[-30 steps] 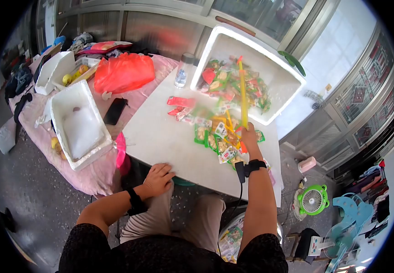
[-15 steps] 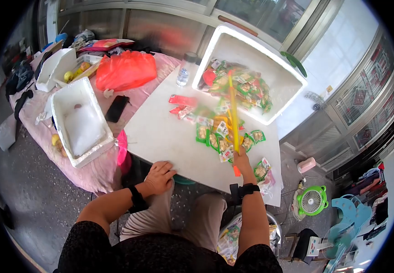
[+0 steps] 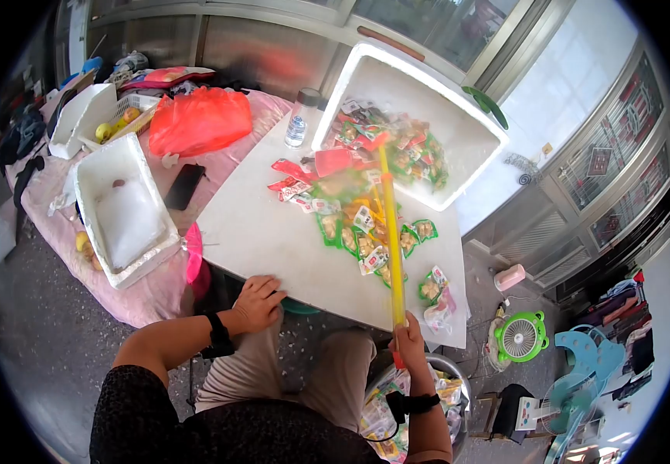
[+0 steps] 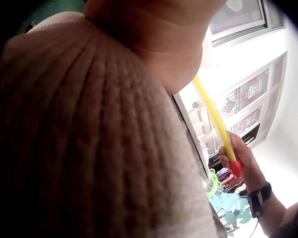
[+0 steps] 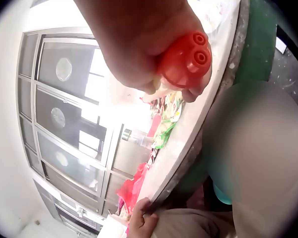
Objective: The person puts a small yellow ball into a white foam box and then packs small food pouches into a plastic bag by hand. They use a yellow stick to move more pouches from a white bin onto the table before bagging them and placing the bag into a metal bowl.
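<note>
While the right hand (image 3: pixel 410 340) keeps its fingers wrapped round the red-capped end of a yellow stick (image 3: pixel 391 247) at 6 o'clock, the stick lies over the snack packets (image 3: pixel 362 232) and reaches a tipped foam box (image 3: pixel 466 135) at 1. The left hand (image 3: pixel 258 301) rests on the near edge of the white tabletop (image 3: pixel 265 232), fingers loosely bent. Cluttered room: glazed doors (image 3: pixel 273 46) at 12, grey floor (image 3: pixel 57 348). Counting: one second foam box (image 3: pixel 119 209) at 9, one water bottle (image 3: pixel 298 120), one phone (image 3: pixel 183 185), one red bag (image 3: pixel 196 120).
</note>
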Demonstrator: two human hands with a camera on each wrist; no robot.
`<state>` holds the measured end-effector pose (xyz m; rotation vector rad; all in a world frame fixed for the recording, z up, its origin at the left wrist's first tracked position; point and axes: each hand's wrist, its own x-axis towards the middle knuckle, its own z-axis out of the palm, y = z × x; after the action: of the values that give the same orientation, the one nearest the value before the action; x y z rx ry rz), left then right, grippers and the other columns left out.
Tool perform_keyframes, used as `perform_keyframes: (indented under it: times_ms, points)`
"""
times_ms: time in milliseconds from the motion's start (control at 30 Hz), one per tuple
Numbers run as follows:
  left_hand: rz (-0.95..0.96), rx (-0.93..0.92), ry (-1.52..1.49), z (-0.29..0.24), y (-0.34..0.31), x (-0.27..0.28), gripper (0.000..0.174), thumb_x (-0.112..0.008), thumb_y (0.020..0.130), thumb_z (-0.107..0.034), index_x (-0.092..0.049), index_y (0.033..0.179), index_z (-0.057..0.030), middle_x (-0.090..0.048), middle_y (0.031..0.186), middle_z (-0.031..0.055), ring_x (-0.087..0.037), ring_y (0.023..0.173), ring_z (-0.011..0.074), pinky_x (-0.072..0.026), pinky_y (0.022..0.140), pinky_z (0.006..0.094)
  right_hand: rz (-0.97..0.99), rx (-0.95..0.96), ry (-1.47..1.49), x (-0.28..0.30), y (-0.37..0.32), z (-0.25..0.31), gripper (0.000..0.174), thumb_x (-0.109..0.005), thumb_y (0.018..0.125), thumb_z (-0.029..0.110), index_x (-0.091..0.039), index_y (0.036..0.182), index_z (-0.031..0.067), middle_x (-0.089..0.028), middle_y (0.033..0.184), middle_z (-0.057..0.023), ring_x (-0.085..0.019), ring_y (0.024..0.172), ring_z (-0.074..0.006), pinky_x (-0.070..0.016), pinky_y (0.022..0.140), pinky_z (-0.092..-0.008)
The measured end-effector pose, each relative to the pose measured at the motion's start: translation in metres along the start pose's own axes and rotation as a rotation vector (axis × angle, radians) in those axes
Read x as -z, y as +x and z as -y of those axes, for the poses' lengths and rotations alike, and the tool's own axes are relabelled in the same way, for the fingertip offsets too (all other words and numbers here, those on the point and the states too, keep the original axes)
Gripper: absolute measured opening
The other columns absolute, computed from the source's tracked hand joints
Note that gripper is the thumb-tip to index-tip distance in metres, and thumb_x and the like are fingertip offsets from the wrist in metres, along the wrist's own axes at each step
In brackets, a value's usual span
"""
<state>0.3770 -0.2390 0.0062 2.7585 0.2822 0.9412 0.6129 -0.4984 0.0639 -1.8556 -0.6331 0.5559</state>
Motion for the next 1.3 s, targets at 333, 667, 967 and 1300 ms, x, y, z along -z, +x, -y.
perform_keyframes:
  times_ms: [333, 667, 967, 1300]
  points:
    - [-0.014, 0.020, -0.007, 0.004, 0.001, -0.006, 0.037, -0.057, 0.057, -0.015, -0.052, 0.094, -0.0104, -0.043, 0.101, 0.0110, -0.040, 0.100, 0.0295, -0.0309, 0.080, 0.0418, -0.118, 0.143, -0.227, 0.010, 0.233, 0.083, 0.042, -0.043, 0.081, 0.018, -0.032, 0.120, 0.0048, -0.050, 0.073, -0.0098, -0.049, 0.046, -0.0179, -0.0440, 0.043, -0.0280]
    - [-0.031, 0.031, -0.010, 0.001, 0.003, -0.003, 0.036, -0.057, 0.057, -0.014, -0.053, 0.093, -0.0098, -0.044, 0.101, 0.0110, -0.040, 0.099, 0.0293, -0.0309, 0.081, 0.0414, -0.033, 0.105, -0.298, 0.003, 0.162, 0.022, 0.040, -0.041, 0.081, 0.017, -0.031, 0.117, 0.0052, -0.052, 0.078, -0.0150, -0.054, 0.057, -0.0233, -0.0449, 0.045, -0.0311]
    - [-0.028, 0.038, -0.008, -0.004, 0.001, -0.003, 0.037, -0.057, 0.057, -0.014, -0.052, 0.093, -0.0088, -0.044, 0.102, 0.0119, -0.039, 0.101, 0.0300, -0.0299, 0.083, 0.0418, -0.008, -0.087, -0.192, 0.009, 0.009, -0.014, 0.043, -0.041, 0.081, 0.014, -0.026, 0.120, 0.0060, -0.045, 0.065, -0.0051, -0.045, 0.042, -0.0122, -0.0403, 0.040, -0.0241]
    - [-0.019, 0.047, -0.014, -0.006, 0.004, -0.002, 0.036, -0.057, 0.059, -0.015, -0.052, 0.094, -0.0097, -0.043, 0.103, 0.0116, -0.039, 0.101, 0.0298, -0.0295, 0.082, 0.0425, -0.067, 0.028, -0.014, 0.017, 0.003, -0.012, 0.043, -0.045, 0.080, 0.012, -0.030, 0.120, 0.0022, -0.045, 0.063, -0.0025, -0.044, 0.046, -0.0086, -0.0393, 0.041, -0.0227]
